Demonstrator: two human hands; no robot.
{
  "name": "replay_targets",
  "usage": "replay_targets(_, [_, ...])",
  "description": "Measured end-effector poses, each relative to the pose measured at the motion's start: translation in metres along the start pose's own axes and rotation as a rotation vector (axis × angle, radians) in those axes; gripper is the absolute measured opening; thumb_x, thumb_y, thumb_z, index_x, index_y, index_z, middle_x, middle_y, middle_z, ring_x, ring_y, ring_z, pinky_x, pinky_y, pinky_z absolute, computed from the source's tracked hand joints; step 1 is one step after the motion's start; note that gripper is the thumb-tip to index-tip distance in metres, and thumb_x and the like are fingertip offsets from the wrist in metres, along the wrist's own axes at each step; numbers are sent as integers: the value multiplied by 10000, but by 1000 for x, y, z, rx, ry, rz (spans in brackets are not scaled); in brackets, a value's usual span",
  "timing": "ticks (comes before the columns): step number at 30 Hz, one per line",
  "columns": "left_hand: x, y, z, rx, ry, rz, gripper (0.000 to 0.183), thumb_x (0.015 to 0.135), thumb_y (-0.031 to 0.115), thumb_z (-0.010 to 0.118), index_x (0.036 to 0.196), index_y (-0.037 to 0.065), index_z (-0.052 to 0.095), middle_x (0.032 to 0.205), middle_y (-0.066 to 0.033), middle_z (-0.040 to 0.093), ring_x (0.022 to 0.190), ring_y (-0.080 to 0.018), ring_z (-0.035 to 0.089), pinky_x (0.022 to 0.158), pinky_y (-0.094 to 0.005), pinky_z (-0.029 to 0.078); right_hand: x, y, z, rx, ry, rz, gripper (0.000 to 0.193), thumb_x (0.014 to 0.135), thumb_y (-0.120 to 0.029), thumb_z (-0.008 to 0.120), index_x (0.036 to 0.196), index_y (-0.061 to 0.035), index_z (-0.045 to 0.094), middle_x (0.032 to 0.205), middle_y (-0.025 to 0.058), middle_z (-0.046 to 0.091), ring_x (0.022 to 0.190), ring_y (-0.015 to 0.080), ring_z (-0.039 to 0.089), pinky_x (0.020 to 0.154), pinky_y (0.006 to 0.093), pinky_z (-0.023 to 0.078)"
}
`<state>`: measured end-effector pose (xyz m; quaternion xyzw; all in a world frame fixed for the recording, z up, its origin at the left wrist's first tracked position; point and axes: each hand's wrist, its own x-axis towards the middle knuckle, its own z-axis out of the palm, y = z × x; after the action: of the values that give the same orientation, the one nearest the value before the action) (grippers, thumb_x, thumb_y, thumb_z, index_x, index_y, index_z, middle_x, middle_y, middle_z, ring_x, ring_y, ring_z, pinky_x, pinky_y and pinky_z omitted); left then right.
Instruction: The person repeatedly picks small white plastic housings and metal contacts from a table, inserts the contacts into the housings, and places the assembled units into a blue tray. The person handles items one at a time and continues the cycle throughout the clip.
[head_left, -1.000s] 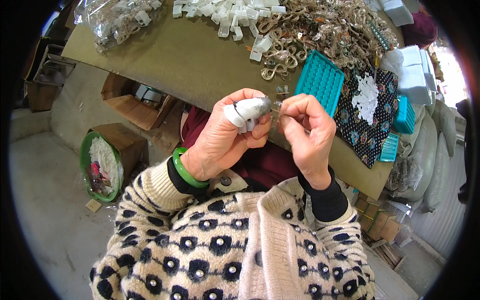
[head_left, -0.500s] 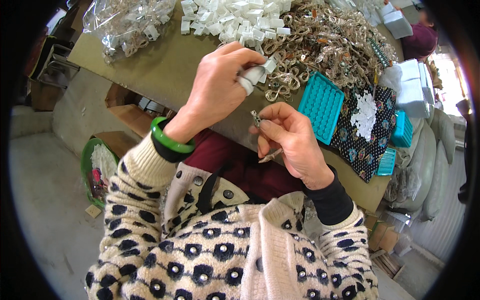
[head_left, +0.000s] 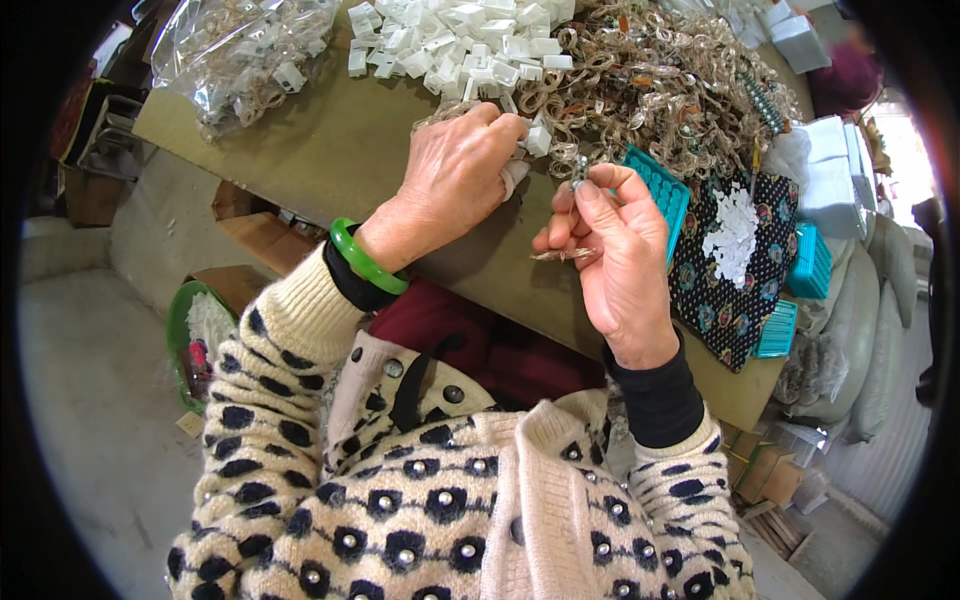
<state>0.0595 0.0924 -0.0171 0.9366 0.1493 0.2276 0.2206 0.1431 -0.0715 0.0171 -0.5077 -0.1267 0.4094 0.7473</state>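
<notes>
Mid-batch, I'd say. Right hand [head_left: 610, 250] pinches a small metal piece [head_left: 579, 170] at its fingertips, a thin strip [head_left: 560, 255] tucked under them. Left hand [head_left: 455, 175], just beside, closes on white clips [head_left: 535, 140] on the table [head_left: 330, 160]. Beyond: big clip pile [head_left: 450, 40], tangled metal heap [head_left: 660, 90] unprocessed. Bag [head_left: 240, 50] far left looks like the finished ones.

The left hand [head_left: 455, 180] reaches onto the worktop [head_left: 330, 150], fingers touching the white plastic pieces [head_left: 450, 40] beside a tangle of brownish rings [head_left: 660, 90]. The right hand [head_left: 615, 260] pinches a small metal piece [head_left: 579, 170] near a teal tray [head_left: 660, 190].
</notes>
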Motion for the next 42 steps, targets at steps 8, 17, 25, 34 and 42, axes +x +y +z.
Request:
replay_targets(8, [-3,2,0,-224,117,-182,196,779,32,654,973,45,638,862,-131,641,809,-327,637,698,-424,506,-11,-1,-4,-143,-31,51,114,946,-62,614,1051,-32,582,855,68,630,645,121,598,656,294,551])
replay_targets(17, [-27,26,-42,-958,-205,-473,142,846,89,706,952,3,669,862,-37,674,699,-92,612,565,-204,441,-15,-11,0,-1194,-263,-973,105,918,46,577,993,-24,556,1107,137,651,957,229,618,826,293,504])
replay_targets(25, [-51,47,-38,-1660,-181,-509,291,857,154,716,1080,-12,628,1241,-152,588,963,-196,662,602,-267,577,-41,2,4,-598,-139,-599,114,929,66,560,1023,1,563,1077,145,647,925,178,628,842,305,527])
replay_targets(34, [-70,54,-18,-984,85,-68,346,854,63,714,1179,-19,626,1177,-147,632,849,-148,664,573,-228,556,-58,0,7,-483,-145,-398,127,992,-46,545,1105,12,546,1083,82,631,915,102,610,829,249,510])
replay_targets(42, [-75,57,-13,-1841,-11,-534,302,959,101,597,1238,-16,592,991,-148,680,769,-189,686,603,-271,575,-59,2,3,-465,-86,-352,92,961,0,579,1053,6,571,970,49,621,775,71,605,714,205,504])
